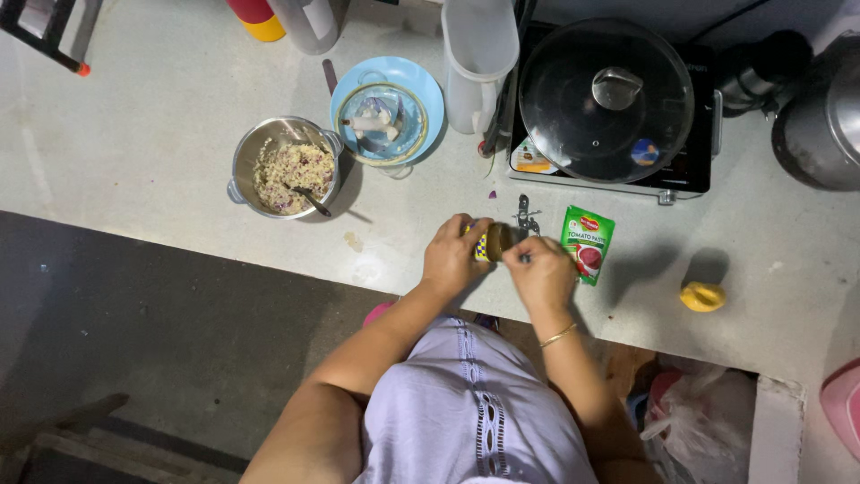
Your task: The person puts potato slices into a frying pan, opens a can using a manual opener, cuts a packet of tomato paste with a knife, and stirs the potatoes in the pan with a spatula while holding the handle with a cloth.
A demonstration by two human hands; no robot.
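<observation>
My left hand (454,255) grips a small dark jar (495,240) with a yellow label, held just above the counter's front edge. My right hand (540,269) is closed on the jar's right end, at its top. A green tomato paste sachet (587,242) lies on the counter just right of my right hand. A small metal opener (526,216) lies just behind the jar.
A steel pot of rice mix with a spoon (287,168) sits left. Behind are a blue plate with a glass lid (387,112), a clear jug (477,58), and a lidded black pan on a cooker (607,99). A yellow cap (701,297) lies right.
</observation>
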